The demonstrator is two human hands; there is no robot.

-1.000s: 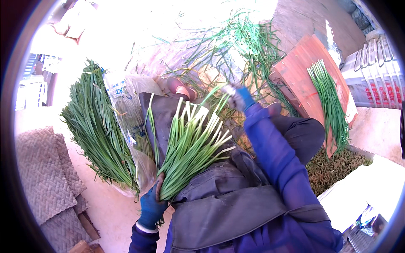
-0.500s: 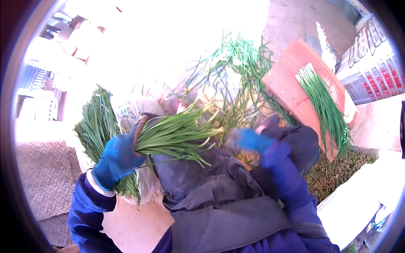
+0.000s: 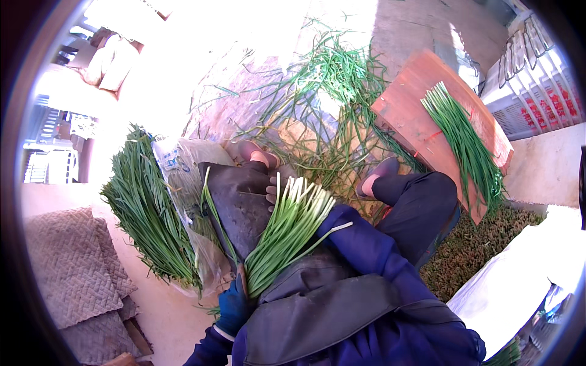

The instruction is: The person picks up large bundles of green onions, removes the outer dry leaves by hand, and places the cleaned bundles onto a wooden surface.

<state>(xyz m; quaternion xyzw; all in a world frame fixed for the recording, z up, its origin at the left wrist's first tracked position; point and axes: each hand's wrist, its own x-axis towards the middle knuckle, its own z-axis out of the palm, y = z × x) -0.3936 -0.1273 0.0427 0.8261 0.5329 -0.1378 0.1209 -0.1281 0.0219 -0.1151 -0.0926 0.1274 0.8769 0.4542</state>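
A bunch of garlic chives (image 3: 287, 238) lies across my lap, pale stem ends up and to the right, green leaves toward me. My left hand (image 3: 234, 305), in a blue glove with grey fingers, is closed on its leaf end. A few loose chive stalks (image 3: 218, 213) stick up beside that hand. Around the stem end wraps my right hand (image 3: 271, 194); only its grey fingertips show on the bunch's left side, the rest being hidden behind stems and sleeve. A large pile of chives (image 3: 149, 207) sits left of my leg against a clear plastic bag (image 3: 189, 201).
A tilted wooden board (image 3: 409, 116) at the right carries a neat chive bundle (image 3: 461, 140). Loose chive scraps (image 3: 336, 79) litter the floor ahead. White plastic crates (image 3: 531, 91) stand at far right, woven mats (image 3: 70, 262) at left, a brown bristly mat (image 3: 482, 250) near my right knee.
My left hand has come down toward my lap with the chives, whose stems now point up. My right hand has moved left from above my knee to the bunch's stem end.
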